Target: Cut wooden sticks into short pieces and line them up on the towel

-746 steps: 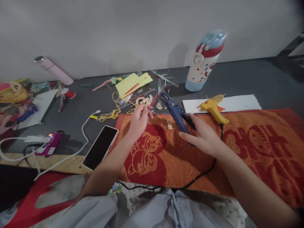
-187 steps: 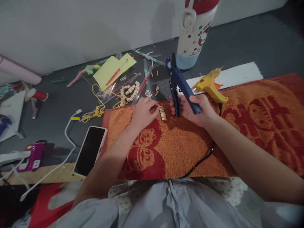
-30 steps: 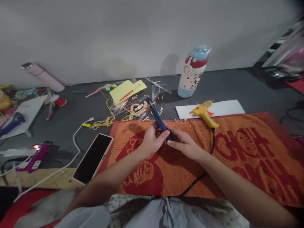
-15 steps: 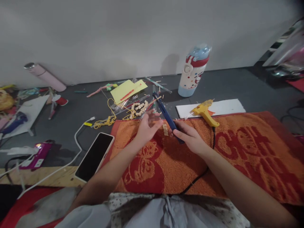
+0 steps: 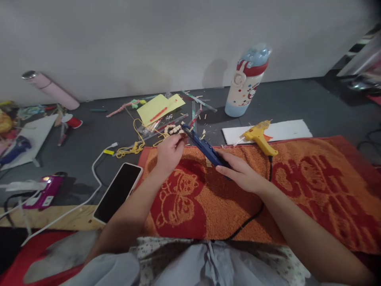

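My right hand (image 5: 239, 170) is wrapped round the lower end of a long dark-blue hand tool (image 5: 206, 149), whose exact kind I cannot make out. The tool slants up to the left above a towel (image 5: 235, 210). At its far end my left hand (image 5: 169, 154) is closed, fingertips pinched together close to the tool's tip. What those fingers hold is hidden. A small pale wooden piece shows against the tip. Under the tool, a short row of pale wooden pieces (image 5: 208, 163) lies on the towel, partly covered. Beyond the left hand sits a curved string of small wooden pieces (image 5: 173, 129).
A yellow glue gun (image 5: 258, 137) rests across a white board (image 5: 288, 133). Behind it stands a water bottle (image 5: 247, 87). Yellow paper (image 5: 157, 109), yellow cord (image 5: 131, 149) and wood scraps lie ahead. A phone (image 5: 119, 192) and a purple power strip (image 5: 44, 192) are left.
My left hand has moved left, its fingers going from spread to pinched at the tool's tip. The blue tool has tilted further left, still in my right hand. The view has shifted slightly.
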Demonstrator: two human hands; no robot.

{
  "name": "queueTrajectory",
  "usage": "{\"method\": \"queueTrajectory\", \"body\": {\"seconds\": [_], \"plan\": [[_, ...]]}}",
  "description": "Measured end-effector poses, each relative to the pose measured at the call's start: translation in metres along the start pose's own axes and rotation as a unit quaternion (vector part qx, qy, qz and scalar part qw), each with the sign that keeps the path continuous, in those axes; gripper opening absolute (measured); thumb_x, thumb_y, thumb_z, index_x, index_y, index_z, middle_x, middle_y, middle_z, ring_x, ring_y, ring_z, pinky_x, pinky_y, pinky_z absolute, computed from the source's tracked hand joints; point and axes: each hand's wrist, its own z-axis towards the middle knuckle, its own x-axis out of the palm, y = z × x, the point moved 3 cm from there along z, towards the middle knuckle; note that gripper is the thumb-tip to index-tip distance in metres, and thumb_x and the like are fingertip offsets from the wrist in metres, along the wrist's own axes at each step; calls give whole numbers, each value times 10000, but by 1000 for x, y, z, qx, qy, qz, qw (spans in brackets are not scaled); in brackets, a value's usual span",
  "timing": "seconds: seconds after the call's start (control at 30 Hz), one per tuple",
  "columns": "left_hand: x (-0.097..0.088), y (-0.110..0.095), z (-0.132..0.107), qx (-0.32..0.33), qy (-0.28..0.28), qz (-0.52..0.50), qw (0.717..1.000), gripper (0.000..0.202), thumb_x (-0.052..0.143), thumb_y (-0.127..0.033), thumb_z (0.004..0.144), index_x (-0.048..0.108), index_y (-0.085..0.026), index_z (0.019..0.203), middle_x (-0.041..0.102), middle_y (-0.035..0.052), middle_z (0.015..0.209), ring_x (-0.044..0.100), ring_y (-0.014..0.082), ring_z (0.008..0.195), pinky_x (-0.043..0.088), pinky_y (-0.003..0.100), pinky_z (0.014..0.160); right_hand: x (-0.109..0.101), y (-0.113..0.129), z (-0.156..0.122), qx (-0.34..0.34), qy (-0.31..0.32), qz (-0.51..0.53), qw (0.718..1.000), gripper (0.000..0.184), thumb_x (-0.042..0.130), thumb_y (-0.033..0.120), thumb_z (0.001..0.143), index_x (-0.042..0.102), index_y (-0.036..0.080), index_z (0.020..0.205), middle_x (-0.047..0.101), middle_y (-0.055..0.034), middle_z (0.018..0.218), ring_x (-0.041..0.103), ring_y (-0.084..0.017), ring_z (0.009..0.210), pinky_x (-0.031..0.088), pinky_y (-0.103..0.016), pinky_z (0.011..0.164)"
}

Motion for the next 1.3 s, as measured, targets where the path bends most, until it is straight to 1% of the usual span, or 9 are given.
{"method": "queueTrajectory", "body": {"seconds": [0.17, 0.27, 0.33, 0.43, 0.57, 0.77, 0.83, 1.1, 1.3], "plan": [[-2, -3, -1, -12, 20, -11, 1000, 190, 539, -153, 793, 721, -207, 782, 712, 0, 700, 638, 151, 648, 469, 257, 626, 1, -1, -3, 3, 23, 43, 999, 604, 545, 504, 869, 452, 183, 1372, 552, -122, 1365, 506, -314, 1249, 382, -466, 1058], [-2, -5, -1, -15, 17, -21, 1000, 166, 565, -187, 806, 730, -202, 811, 709, -3, 682, 634, 139, 615, 469, 251, 608, 1, 1, -4, 11, 21, 110, 994, 612, 559, 531, 850, 469, 195, 1353, 562, -109, 1349, 526, -296, 1218, 389, -444, 1050], [-2, -6, -2, -13, 7, -23, 1000, 157, 591, -217, 810, 737, -199, 866, 724, 6, 725, 642, 137, 627, 480, 253, 618, 0, 1, -4, 22, 4, 149, 989, 601, 563, 552, 838, 495, 202, 1321, 590, -102, 1301, 560, -278, 1159, 420, -425, 1012], [0, -8, -2, 5, 10, -15, 1000, 157, 609, -265, 824, 741, -193, 869, 737, 22, 770, 655, 137, 663, 500, 261, 645, -4, -3, -2, 35, -42, 194, 980, 550, 572, 588, 810, 574, 205, 1204, 656, -86, 1119, 619, -243, 986, 488, -387, 893], [9, -10, -3, 53, 62, 35, 996, 135, 625, -257, 832, 745, -214, 876, 729, 25, 814, 653, 141, 762, 507, 279, 716, -12, -12, 1, 33, -114, 269, 956, 445, 571, 595, 801, 630, 226, 1041, 668, -53, 928, 641, -208, 844, 522, -351, 797], [33, 4, -9, 92, 202, 135, 966, 135, 631, -272, 841, 746, -214, 882, 675, 40, 838, 609, 162, 815, 490, 311, 747, -16, -14, 6, 50, -132, 309, 941, 391, 533, 623, 787, 614, 251, 874, 661, -57, 890, 644, -209, 774, 534, -366, 688], [39, 8, -11, 108, 225, 136, 959, 128, 633, -261, 839, 741, -224, 899, 675, 35, 848, 604, 161, 820, 483, 310, 751, -16, -13, 8, 62, -131, 312, 939, 381, 539, 635, 772, 601, 263, 826, 664, -57, 876, 640, -207, 767, 524, -366, 676], [45, 14, -11, 131, 223, 127, 958, 118, 636, -265, 837, 739, -240, 889, 659, 24, 819, 589, 157, 804, 467, 307, 740, -15, -11, 9, 66, -128, 335, 931, 384, 572, 637, 745, 571, 254, 743, 646, -42, 840, 620, -185, 755, 507, -351, 667], [47, 13, -10, 140, 218, 127, 957, 108, 632, -244, 836, 736, -237, 861, 650, 22, 820, 589, 158, 804, 467, 311, 742, -14, -9, 10, 65, -125, 357, 924, 399, 600, 629, 731, 566, 232, 765, 613, -28, 813, 579, -152, 695, 498, -320, 671]]}}
